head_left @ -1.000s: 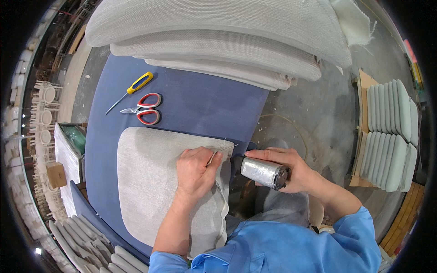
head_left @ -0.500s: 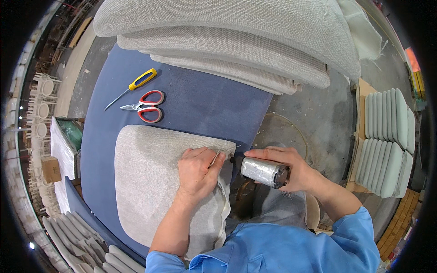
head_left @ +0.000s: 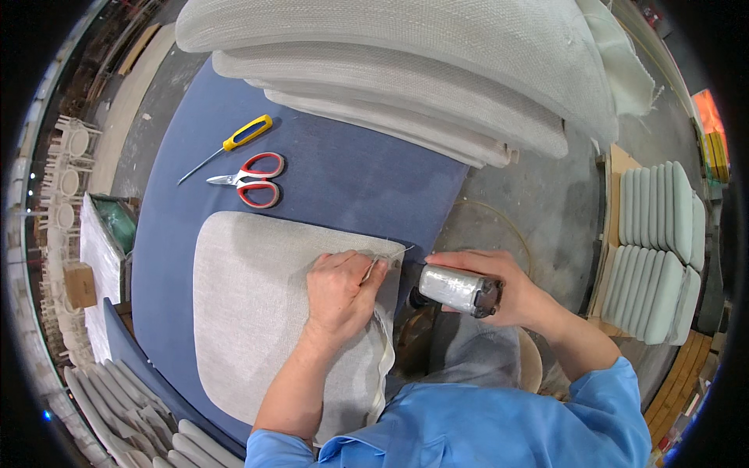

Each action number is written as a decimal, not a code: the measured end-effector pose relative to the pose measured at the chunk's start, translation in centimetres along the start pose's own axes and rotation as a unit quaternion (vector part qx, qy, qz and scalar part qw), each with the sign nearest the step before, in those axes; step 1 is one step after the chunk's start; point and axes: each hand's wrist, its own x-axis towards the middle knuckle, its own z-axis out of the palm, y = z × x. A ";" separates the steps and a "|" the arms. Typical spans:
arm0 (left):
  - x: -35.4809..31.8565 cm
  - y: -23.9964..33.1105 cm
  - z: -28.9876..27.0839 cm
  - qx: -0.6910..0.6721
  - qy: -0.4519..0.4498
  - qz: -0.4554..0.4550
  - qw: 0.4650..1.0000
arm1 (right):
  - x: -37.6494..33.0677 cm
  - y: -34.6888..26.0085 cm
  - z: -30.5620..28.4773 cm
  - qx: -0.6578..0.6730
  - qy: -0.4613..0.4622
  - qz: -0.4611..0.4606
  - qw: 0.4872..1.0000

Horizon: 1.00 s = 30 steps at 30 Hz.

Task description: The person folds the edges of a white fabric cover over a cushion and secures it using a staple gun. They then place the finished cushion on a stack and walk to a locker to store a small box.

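Down on the blue bench (head_left: 343, 179), the left hand (head_left: 341, 292) presses flat on a grey fabric seat pad (head_left: 257, 312), fingers pinching its right edge. Just beside it, the right hand (head_left: 499, 292) is closed around a silvery cylindrical tool (head_left: 456, 288), long axis sideways, nose toward the pad. Red scissors (head_left: 253, 181) and a yellow-handled screwdriver (head_left: 230, 146) lie well apart.

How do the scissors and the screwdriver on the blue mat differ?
The scissors have red loop handles; the screwdriver has a straight yellow handle. The scissors have two blades, the screwdriver one thin shaft. The scissors lie nearer the left hand. Both rest flat on the blue mat, tips pointing left, untouched.
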 end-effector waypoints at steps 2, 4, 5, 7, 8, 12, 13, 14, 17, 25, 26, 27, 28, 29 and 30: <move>0.1 0.0 0.0 0.006 0.003 0.001 1.000 | -0.1 -0.1 -0.1 0.000 0.003 -0.001 1.000; 0.0 -0.1 0.0 0.005 0.004 -0.004 1.000 | 0.0 -0.3 -0.1 0.000 0.001 0.000 1.000; 0.0 -0.1 0.1 0.000 0.004 -0.009 1.000 | 0.0 -0.3 0.0 -0.003 -0.001 -0.004 1.000; 0.0 -0.1 0.1 -0.002 0.006 -0.014 1.000 | 0.1 0.0 0.1 -0.010 -0.004 -0.014 1.000; 0.0 -0.1 0.1 0.003 0.006 -0.015 1.000 | 0.2 0.1 0.2 -0.012 -0.007 -0.016 1.000; 0.0 -0.1 0.1 0.004 0.013 -0.019 1.000 | 0.5 0.3 0.2 -0.013 -0.020 -0.011 1.000; -0.1 -0.2 0.1 0.003 0.017 -0.015 1.000 | 0.7 0.2 0.2 -0.012 -0.024 -0.006 1.000; -0.1 -0.3 0.1 0.000 0.020 -0.012 1.000 | 0.7 0.1 0.1 -0.013 -0.026 0.000 1.000; -0.1 -0.5 0.2 -0.012 0.025 -0.008 1.000 | 1.0 0.0 0.0 -0.014 -0.031 0.012 0.999; 0.0 -0.2 0.0 0.000 0.018 -0.008 1.000 | 1.4 0.0 -0.6 -0.026 -0.048 0.006 0.999; -0.1 -0.3 0.0 0.004 0.017 -0.006 1.000 | 1.6 0.0 -0.6 -0.024 -0.050 0.008 0.998; -0.1 -0.3 0.0 0.008 0.017 -0.004 1.000 | 1.7 -0.1 -0.5 -0.023 -0.053 0.011 0.998; -0.1 -0.3 0.1 0.008 0.018 -0.001 1.000 | 1.8 -0.2 -0.5 -0.021 -0.055 0.013 0.998; -0.1 -0.4 0.0 0.009 0.021 0.001 1.000 | 1.8 -0.4 -0.5 -0.030 -0.061 0.016 0.998; 0.0 -0.4 0.0 0.009 0.023 0.004 1.000 | 1.9 -0.5 -0.5 -0.039 -0.068 0.019 0.997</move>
